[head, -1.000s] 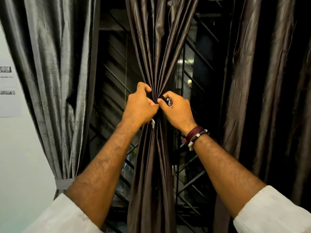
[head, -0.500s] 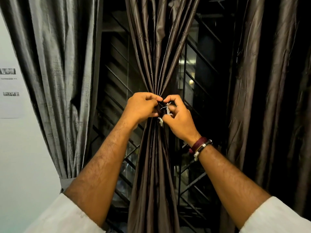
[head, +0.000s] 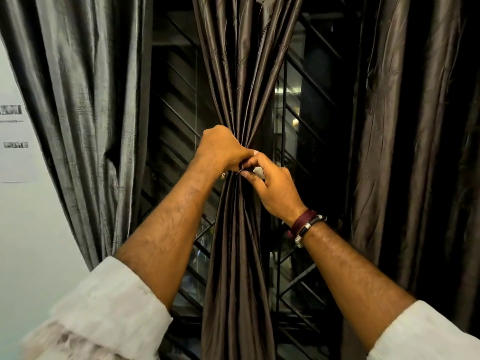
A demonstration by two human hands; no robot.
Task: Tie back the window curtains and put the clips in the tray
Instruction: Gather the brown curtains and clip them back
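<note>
Both hands have shifted: left hand (head: 220, 149) grips the gathered dark-brown satin curtain (head: 239, 255), right hand (head: 270, 185) pinches a small pale clip (head: 258, 171). Tying looks unfinished; no tray visible.

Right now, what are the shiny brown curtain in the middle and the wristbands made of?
The gathered dark brown curtain looks like silky woven fabric, maybe satin or polyester: its folds catch long glossy highlights. The maroon and black wristbands on the right wrist look like wound thread and a smooth cord, perhaps leather, with bright silvery metal-looking beads.
</note>
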